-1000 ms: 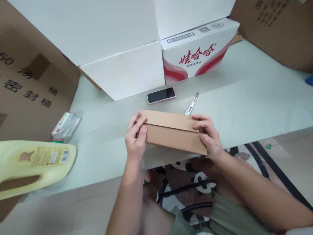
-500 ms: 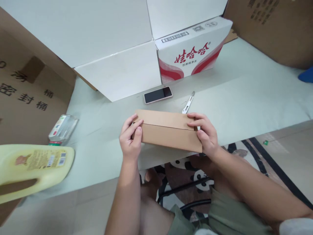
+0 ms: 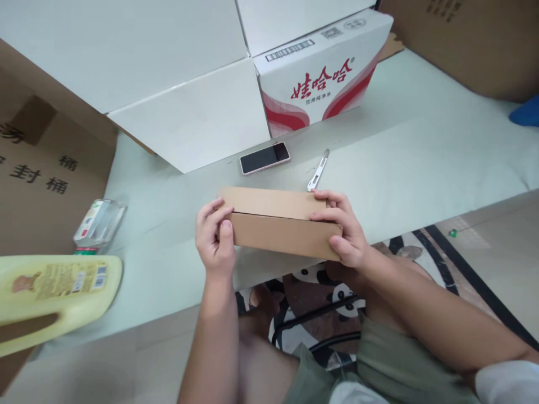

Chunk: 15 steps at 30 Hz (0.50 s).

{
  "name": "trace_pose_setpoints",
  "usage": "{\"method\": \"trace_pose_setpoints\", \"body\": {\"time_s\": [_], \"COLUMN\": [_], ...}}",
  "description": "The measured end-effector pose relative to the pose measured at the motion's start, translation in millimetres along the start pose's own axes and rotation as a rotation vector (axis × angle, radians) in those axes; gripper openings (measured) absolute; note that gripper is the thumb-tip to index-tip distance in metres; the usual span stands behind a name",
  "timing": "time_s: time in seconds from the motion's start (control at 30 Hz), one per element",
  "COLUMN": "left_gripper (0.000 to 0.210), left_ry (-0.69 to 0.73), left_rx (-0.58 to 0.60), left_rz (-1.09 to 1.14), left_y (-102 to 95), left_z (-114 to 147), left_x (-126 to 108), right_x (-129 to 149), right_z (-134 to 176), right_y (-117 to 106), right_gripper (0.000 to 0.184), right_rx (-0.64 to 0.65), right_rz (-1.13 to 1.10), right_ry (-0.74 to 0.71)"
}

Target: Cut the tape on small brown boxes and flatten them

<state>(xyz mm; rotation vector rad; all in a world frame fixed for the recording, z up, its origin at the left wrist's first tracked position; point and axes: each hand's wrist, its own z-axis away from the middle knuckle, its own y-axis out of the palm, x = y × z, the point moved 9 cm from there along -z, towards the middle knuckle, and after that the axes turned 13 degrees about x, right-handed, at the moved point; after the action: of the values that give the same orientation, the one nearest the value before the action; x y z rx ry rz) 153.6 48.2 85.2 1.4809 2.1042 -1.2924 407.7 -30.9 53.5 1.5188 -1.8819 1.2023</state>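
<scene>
Between my two hands is a small brown cardboard box (image 3: 282, 233), held over the front edge of the table. A narrow dark seam runs lengthwise between its two upper panels. My left hand (image 3: 215, 238) grips the left end, thumb on the near panel and fingers over the far one. At the right end my right hand (image 3: 343, 230) is closed the same way, fingers on the far panel and thumb at the near corner. Just beyond the box lies a white utility knife (image 3: 319, 170). A phone (image 3: 265, 158) with a dark screen rests left of the knife.
White cartons (image 3: 189, 112) and a red-and-white water carton (image 3: 320, 84) stand at the back of the pale green tabletop (image 3: 421, 151). On the left are a clear bottle (image 3: 100, 221), a yellow jug (image 3: 59, 292) and a large brown carton (image 3: 54, 151). Something blue (image 3: 524, 112) sits far right.
The whole view has shifted slightly, so things appear a little further left. Both hands keep their hold on the box, and its seam looks much the same.
</scene>
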Motion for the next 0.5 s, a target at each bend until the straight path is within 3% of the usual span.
{"method": "trace_pose_setpoints", "body": {"time_s": [0.17,0.3,0.4,0.43,0.5], "left_gripper": [0.023,0.023,0.019,0.018,0.016], "left_ry": [0.009,-0.032,-0.138,-0.203,-0.374], "left_rx": [0.014,0.021,-0.113,-0.213,-0.361], "left_rz": [0.04,0.016,0.141,0.226,0.39], "left_y": [5.6,3.4,-17.5,-28.1,-38.6], "left_z": [-3,-5,-4,-1,7], "left_x": [-4,1,32,48,80], "right_x": [0,-16,-41,-51,-66], "right_z": [-4,1,9,11,10], "right_y": [-3,-3,-8,-5,11], "right_gripper": [0.027,0.047,0.052,0.051,0.057], "right_rx": [-0.027,-0.085,-0.216,-0.215,-0.093], "right_rz": [-0.056,-0.169,-0.218,-0.216,-0.24], "right_ry": [0.001,0.065,0.213,0.296,0.429]}}
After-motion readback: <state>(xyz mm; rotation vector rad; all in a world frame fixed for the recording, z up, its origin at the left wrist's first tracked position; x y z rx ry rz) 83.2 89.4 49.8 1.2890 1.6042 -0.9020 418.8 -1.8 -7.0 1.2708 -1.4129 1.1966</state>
